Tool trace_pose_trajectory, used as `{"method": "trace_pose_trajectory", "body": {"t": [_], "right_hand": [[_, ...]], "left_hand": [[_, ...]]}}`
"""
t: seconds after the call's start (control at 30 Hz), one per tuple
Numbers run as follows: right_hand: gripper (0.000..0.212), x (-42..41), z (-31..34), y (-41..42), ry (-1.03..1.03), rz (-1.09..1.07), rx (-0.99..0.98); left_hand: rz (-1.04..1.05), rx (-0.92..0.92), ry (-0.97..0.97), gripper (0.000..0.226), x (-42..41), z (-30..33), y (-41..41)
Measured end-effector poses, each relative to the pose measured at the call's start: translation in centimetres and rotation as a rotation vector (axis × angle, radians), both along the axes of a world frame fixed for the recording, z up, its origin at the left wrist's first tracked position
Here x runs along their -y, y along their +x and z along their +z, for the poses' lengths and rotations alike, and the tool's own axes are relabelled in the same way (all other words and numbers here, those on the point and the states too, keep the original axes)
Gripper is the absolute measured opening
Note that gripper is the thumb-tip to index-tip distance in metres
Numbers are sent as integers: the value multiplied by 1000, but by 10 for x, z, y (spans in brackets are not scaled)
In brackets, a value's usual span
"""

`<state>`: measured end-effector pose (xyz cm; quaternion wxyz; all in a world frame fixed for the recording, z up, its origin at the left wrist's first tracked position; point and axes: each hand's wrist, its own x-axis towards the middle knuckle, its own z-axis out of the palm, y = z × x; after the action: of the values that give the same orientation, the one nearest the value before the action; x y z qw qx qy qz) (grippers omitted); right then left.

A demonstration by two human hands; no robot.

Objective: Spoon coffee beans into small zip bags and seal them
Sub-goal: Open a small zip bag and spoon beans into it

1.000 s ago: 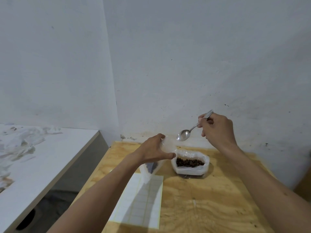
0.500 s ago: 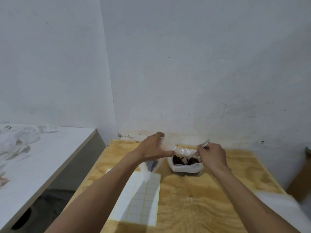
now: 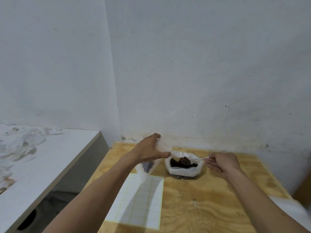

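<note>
zip bag point(image 3: 152, 163) lower part hid by left hand point(image 3: 148, 151) | forearms cut off btm edge

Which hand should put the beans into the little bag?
Probably the right hand: it grips the spoon, already heaped with beans. The left hand holds the small zip bag open nearby.

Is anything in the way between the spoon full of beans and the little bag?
Nothing visible. The spoon sits loaded over the bean bag, held by the right hand. The little bag, held by the left hand, is just to its left with open air between.
</note>
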<state>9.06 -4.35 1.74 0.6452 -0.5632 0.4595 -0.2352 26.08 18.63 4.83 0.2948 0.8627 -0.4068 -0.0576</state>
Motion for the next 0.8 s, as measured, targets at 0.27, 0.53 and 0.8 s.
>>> {"method": "trace_pose_trajectory", "body": {"t": [0.27, 0.53, 0.8], "right_hand": [[10, 4, 52, -5, -91, 50, 98], [7, -29, 87, 20, -187, 150, 219], [9, -58, 82, 40, -397, 254, 302]], "left_hand": [[-25, 31, 21, 94, 4, 2, -4], [18, -7, -12, 94, -4, 9, 1], [78, -54, -19, 95, -11, 9, 13]]}}
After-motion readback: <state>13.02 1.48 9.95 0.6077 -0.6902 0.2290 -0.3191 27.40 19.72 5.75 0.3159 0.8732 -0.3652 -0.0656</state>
